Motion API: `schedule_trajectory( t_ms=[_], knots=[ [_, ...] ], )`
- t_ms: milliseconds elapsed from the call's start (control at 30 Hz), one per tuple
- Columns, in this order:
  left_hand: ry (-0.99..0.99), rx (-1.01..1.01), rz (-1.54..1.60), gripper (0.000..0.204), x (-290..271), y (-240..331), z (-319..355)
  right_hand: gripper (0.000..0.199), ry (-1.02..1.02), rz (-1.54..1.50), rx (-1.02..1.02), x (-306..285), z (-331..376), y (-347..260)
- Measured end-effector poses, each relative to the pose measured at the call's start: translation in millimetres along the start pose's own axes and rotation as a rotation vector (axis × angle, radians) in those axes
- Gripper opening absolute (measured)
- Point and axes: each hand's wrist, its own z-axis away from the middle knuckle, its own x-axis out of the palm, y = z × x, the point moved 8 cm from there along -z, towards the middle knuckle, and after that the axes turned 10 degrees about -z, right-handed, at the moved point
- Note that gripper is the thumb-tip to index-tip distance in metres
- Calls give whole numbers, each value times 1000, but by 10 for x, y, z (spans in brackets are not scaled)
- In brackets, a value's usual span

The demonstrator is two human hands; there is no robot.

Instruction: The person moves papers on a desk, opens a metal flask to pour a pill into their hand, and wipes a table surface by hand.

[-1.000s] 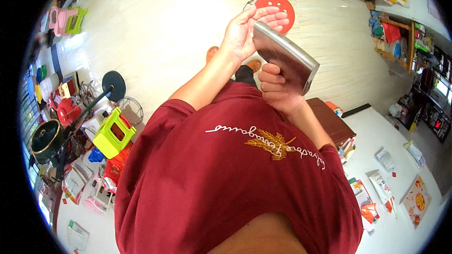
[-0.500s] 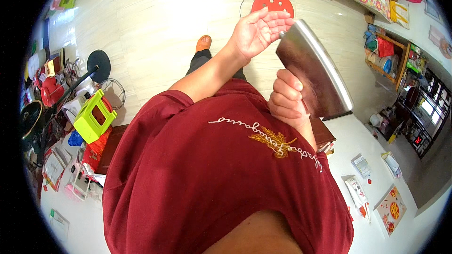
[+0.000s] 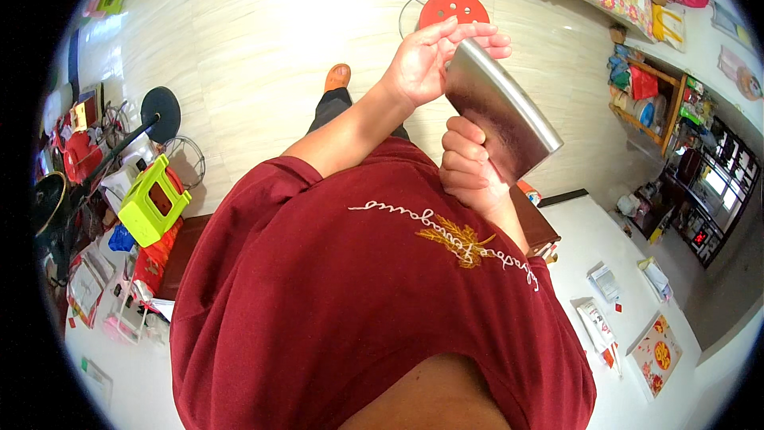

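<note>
Right hand [image 3: 465, 163] hides the steel cleaver [image 3: 501, 111] handle.

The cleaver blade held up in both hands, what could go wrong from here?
1. The left hand lies open against the cleaver; if its fingers slide toward the edge, they could be cut.
2. The right hand alone grips it low down; if that grip slips, the blade could drop toward the foot in the orange shoe below.

Pale tiled floor [image 3: 239, 48] (glossy with glare), red stool [image 3: 454, 8], cluttered wooden shelf [image 3: 649, 103], white table [image 3: 589, 247]
</note>
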Motion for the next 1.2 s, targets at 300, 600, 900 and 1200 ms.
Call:
schedule_trajectory(
  t_ms=[300,600,900,1200],
  knots=[
    [3,27,4,51,141,31,-9,43,426,765,-454,-16,152,-435],
    [34,43,-46,49,229,113,34,45,682,1452,-376,360,382,-696],
    [73,36,-57,49,-36,1,0,23,120,219,37,353,193,-121],
    [31,9,-65,49,-72,-36,-36,18,34,2,-89,277,74,24]
  ],
)
